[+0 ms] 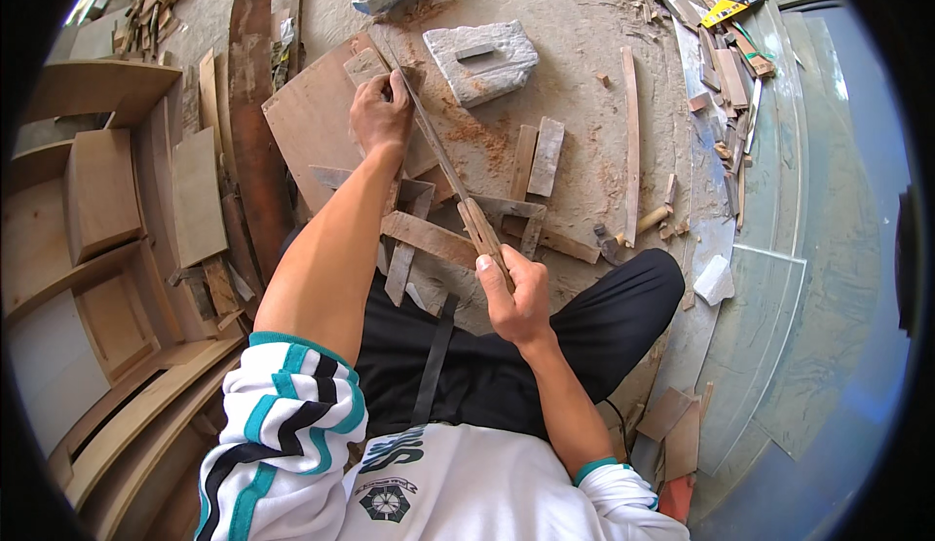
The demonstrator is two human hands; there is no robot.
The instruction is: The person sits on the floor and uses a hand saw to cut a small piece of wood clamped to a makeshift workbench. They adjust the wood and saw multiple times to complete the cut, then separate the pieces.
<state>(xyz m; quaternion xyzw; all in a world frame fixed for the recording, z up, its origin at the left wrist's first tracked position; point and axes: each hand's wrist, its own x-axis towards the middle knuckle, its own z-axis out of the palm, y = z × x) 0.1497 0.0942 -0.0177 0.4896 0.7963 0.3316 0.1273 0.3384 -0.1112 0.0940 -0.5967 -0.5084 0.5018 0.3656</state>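
Observation:
My right hand (519, 298) is wrapped around the wooden handle of a handsaw (479, 231). Its long, narrow blade is seen almost edge-on, slanting up and left past my left hand. Curled closed, my left hand (381, 114) grips a small wooden piece (364, 67) close beside the blade, with the thumb near the metal. Under that hand lies a flat brown board (307, 117), tilted on the floor. Several short wooden strips joined together (429, 239) sit between my legs, beneath the saw. My left palm and fingertips are partly hidden.
Two pale stone blocks (484, 59) lie ahead, with sawdust around them. A hammer (638, 229) rests by my right knee. Wooden cabinet frames (102, 190) stand at the left. Glass sheets (769, 307) and wood scraps (726, 78) are at the right.

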